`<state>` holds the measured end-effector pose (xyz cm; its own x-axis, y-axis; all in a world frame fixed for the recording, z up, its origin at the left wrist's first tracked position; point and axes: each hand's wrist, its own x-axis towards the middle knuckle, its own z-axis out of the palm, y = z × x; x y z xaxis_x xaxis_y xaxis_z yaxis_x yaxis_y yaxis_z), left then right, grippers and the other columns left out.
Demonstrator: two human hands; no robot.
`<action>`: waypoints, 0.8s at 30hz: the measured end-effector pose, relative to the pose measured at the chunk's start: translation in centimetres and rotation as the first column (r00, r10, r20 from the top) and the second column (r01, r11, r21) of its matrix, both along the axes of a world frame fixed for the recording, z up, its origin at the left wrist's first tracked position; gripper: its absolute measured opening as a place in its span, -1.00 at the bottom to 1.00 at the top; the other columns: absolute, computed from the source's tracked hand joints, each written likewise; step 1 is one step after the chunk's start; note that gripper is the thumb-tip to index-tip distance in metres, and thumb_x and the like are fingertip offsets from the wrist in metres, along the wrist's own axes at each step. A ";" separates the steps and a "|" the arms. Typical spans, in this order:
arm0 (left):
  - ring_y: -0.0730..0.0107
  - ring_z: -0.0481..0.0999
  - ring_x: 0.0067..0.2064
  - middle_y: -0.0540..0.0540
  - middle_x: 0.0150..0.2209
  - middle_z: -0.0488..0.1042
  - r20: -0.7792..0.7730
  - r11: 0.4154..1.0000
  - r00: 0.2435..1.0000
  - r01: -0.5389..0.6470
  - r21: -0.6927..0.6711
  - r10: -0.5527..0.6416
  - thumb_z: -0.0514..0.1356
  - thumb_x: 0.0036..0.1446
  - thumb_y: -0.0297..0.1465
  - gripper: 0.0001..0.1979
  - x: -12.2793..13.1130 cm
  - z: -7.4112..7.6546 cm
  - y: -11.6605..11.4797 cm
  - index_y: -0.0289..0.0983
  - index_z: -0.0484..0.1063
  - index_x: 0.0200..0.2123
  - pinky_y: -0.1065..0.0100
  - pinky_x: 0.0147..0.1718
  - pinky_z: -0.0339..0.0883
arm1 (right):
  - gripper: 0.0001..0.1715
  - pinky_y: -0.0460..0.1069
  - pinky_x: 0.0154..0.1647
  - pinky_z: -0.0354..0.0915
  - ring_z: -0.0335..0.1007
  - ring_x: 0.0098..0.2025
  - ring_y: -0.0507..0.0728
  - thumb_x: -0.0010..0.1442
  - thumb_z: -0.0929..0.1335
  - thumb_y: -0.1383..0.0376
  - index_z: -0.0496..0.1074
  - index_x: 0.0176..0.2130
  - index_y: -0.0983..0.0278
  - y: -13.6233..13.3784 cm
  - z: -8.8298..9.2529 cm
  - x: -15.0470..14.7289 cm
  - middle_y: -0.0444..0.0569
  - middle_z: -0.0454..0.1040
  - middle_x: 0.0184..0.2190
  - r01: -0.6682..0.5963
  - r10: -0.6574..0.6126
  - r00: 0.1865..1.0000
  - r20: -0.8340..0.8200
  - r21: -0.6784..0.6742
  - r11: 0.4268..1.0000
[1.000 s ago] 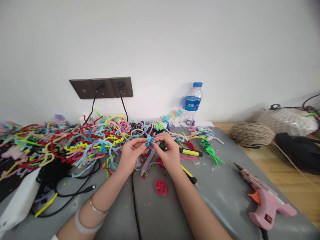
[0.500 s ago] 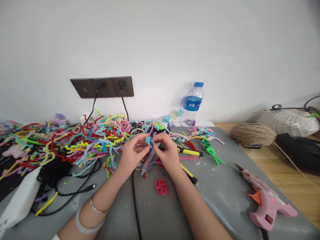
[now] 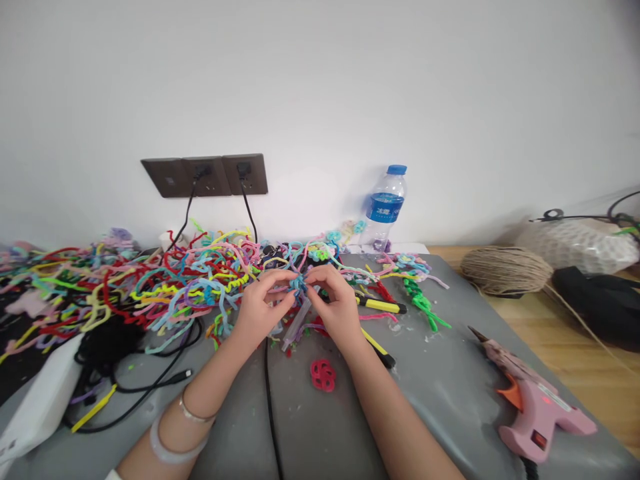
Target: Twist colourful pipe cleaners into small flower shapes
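Note:
My left hand (image 3: 260, 308) and my right hand (image 3: 336, 303) meet above the grey table (image 3: 440, 393), fingertips pinched together on a small blue pipe-cleaner piece (image 3: 299, 285). A big tangle of coloured pipe cleaners (image 3: 165, 280) spreads behind and to the left of my hands. Just below my right wrist lies a red looped pipe-cleaner flower (image 3: 323, 375). Clear glue sticks (image 3: 295, 323) rest under my hands.
A pink glue gun (image 3: 535, 407) lies at the right front. A yellow-and-black cutter (image 3: 381, 305), a green twisted piece (image 3: 423, 303), a water bottle (image 3: 384, 207), a ball of twine (image 3: 504, 269), black cables (image 3: 150, 380) and wall sockets (image 3: 205, 175) surround the work area.
My fingers have shifted slightly on the blue piece, closing in tighter around it; both hands stay in the same place.

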<state>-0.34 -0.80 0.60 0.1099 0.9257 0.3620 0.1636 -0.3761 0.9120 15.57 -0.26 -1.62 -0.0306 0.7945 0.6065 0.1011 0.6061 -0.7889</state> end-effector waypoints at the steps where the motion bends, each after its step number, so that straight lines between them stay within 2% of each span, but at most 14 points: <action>1: 0.25 0.53 -0.08 -0.13 -0.15 0.54 0.046 1.000 0.999 0.015 -0.018 -0.014 0.28 0.01 -0.47 -0.79 0.1 0.0 0.0 -0.22 0.55 -0.23 0.34 -0.15 0.49 | -0.86 0.05 -0.13 0.37 0.41 -0.13 0.15 0.21 0.32 0.44 0.42 -0.27 0.20 -0.1 0.0 0.0 0.00 0.41 -0.23 0.006 -0.006 1.000 -0.003 0.011 1.000; 5: 0.30 0.54 -0.16 -0.10 -0.27 0.53 0.176 0.998 0.984 -0.002 -0.058 0.012 0.32 -0.01 -0.41 -0.90 0.6 0.0 0.1 -0.26 0.48 -0.37 0.34 -0.16 0.47 | -0.89 0.09 -0.07 0.38 0.42 -0.09 0.17 0.20 0.36 0.41 0.44 -0.29 0.19 -0.2 0.1 0.0 0.02 0.44 -0.20 0.006 -0.006 1.000 -0.002 0.033 0.999; 9: 0.37 0.53 -0.22 -0.04 -0.29 0.50 0.330 0.976 0.943 0.037 -0.213 0.037 0.39 -0.08 -0.34 -0.79 0.9 -0.2 0.1 -0.27 0.43 -0.42 0.38 -0.21 0.47 | -0.90 0.08 -0.11 0.40 0.43 -0.09 0.18 0.21 0.36 0.39 0.46 -0.31 0.19 -0.4 0.2 0.0 0.04 0.44 -0.17 0.024 -0.024 1.000 -0.016 0.019 1.000; 14: 0.54 0.48 -0.36 0.06 -0.38 0.45 0.513 0.902 0.855 0.156 -0.402 0.081 0.46 -0.14 -0.36 -0.70 0.9 0.1 0.2 -0.27 0.42 -0.38 0.45 -0.30 0.49 | -0.89 0.05 -0.17 0.42 0.44 -0.10 0.17 0.22 0.36 0.39 0.49 -0.31 0.18 -0.4 0.3 0.1 0.04 0.44 -0.17 0.031 -0.031 1.000 0.002 0.029 0.999; 18: 0.52 0.52 -0.38 -0.01 -0.35 0.51 0.548 0.815 0.836 0.289 -0.502 0.041 0.47 -0.16 -0.38 -0.69 0.7 0.3 0.4 -0.32 0.51 -0.32 0.45 -0.31 0.50 | -0.87 0.04 -0.20 0.43 0.46 -0.09 0.16 0.24 0.34 0.40 0.47 -0.29 0.18 -0.5 0.5 0.3 0.04 0.47 -0.15 -0.021 0.020 1.000 0.020 0.025 0.999; 21: 0.50 0.54 -0.40 -0.06 -0.35 0.54 0.566 0.757 0.824 0.364 -0.542 0.010 0.48 -0.17 -0.38 -0.72 0.5 0.4 0.4 -0.35 0.56 -0.34 0.43 -0.32 0.51 | -0.86 0.11 -0.07 0.42 0.46 -0.02 0.18 0.26 0.32 0.41 0.44 -0.27 0.18 -0.5 0.8 0.5 0.05 0.46 -0.05 -0.081 0.081 0.996 0.024 0.020 0.997; 24: 0.47 0.55 -0.39 -0.07 -0.34 0.57 0.590 0.715 0.807 0.418 -0.560 -0.010 0.47 -0.18 -0.43 -0.75 0.4 0.5 0.3 -0.33 0.58 -0.35 0.41 -0.30 0.51 | -0.87 0.17 0.09 0.32 0.38 0.07 0.21 0.23 0.34 0.41 0.44 -0.30 0.18 -0.3 1.1 0.7 0.06 0.41 -0.01 -0.035 0.031 0.997 0.070 0.057 0.998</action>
<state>0.07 -0.50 1.11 0.3250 0.9140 -0.2427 -0.4052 0.3665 0.8376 16.23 -0.59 -0.55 -0.0999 0.7556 0.6474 0.1334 0.6549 -0.7438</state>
